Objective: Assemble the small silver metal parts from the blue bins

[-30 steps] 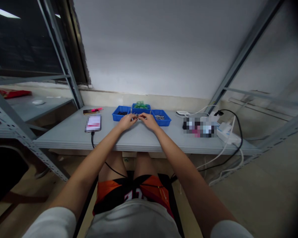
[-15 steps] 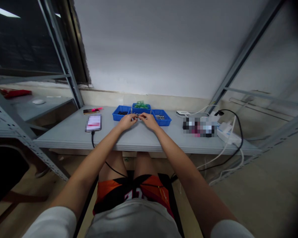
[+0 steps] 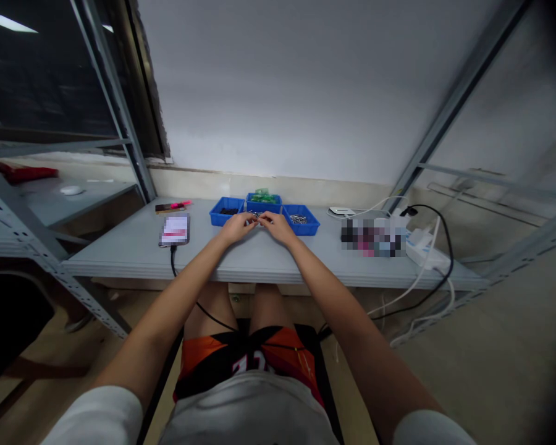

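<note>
My left hand (image 3: pixel 239 228) and my right hand (image 3: pixel 277 226) meet fingertip to fingertip above the table, just in front of the blue bins. Both are closed in a pinch around a small, shiny metallic piece (image 3: pixel 258 215), mostly covered by the fingers and too small to name. Behind the left hand stands a blue bin (image 3: pixel 219 221) with dark small parts. The middle blue bin (image 3: pixel 263 207) holds green pieces (image 3: pixel 263 196). Beside the right hand, another blue bin (image 3: pixel 306 230) contains silvery metal parts (image 3: pixel 298 219).
A phone (image 3: pixel 175 230) with a black cable lies on the grey table (image 3: pixel 125 247) at left, near a pink-and-dark item (image 3: pixel 173 207). On the right are a blurred-out object (image 3: pixel 373 238), a white device (image 3: pixel 341 212) and a power strip (image 3: pixel 427 250) with cables. Metal shelf posts flank the table.
The fingers of both hands have shifted very slightly around the small metallic piece, which shows a little differently. The bins and everything else stay in place.
</note>
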Demonstrator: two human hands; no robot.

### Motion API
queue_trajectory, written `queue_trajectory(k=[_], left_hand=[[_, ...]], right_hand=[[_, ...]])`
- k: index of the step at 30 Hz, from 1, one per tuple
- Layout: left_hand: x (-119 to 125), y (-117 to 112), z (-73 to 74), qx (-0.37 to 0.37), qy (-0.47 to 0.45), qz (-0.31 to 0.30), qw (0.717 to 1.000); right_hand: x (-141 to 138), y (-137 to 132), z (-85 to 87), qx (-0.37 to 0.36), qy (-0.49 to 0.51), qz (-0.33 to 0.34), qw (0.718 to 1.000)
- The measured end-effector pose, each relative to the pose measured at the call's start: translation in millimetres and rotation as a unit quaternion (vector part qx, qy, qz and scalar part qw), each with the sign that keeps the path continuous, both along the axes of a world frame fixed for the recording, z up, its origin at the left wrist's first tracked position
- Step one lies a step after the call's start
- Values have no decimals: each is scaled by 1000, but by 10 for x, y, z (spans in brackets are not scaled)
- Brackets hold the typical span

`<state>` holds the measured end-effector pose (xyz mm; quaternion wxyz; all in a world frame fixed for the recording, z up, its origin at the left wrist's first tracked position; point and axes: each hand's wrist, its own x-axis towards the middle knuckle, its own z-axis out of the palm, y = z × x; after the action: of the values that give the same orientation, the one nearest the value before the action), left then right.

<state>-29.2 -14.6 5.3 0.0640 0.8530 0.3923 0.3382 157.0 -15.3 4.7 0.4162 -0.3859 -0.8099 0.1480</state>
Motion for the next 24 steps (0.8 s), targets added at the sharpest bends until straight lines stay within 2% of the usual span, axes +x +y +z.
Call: queue_trajectory(k=[15,20,24], left_hand=[[9,-26,17,34,-24,27,999],[7,-29,22,33,-36,4,999],[10,-7,1,15,-37,-21,999]], right_hand=[[16,45,-25,-5,-8,16,1000],[13,33,-21,-9,-32,42,999],[7,19,-39,-39,-50,69,996]])
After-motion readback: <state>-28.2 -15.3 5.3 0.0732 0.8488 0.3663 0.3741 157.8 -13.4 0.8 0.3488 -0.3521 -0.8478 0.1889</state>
